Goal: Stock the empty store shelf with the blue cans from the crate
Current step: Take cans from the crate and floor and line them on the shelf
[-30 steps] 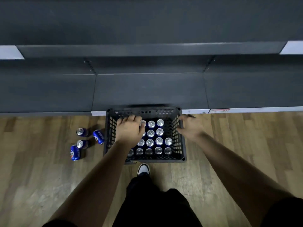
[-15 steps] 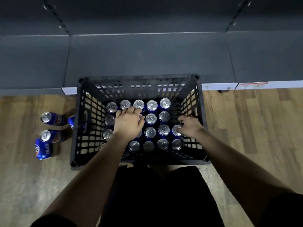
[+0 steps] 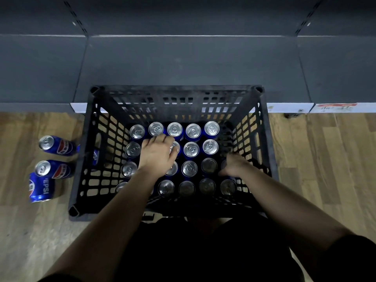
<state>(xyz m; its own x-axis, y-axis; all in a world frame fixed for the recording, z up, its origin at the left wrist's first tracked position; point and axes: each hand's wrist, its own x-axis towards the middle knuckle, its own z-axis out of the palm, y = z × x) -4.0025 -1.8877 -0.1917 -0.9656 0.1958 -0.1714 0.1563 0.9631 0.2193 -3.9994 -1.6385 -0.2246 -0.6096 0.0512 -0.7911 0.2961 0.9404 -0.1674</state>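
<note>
while the black crate sits on the wood floor at the foot of the empty shelf, blue cans stand upright in rows inside it. the left hand curls over one mid-row; the right hand clasps another by the right wall. loose cans sit on the floor left of the crate.

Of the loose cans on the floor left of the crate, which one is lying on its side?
The can nearest the person: its blue label faces up, while the two cans beyond stand showing silver lids.
</note>
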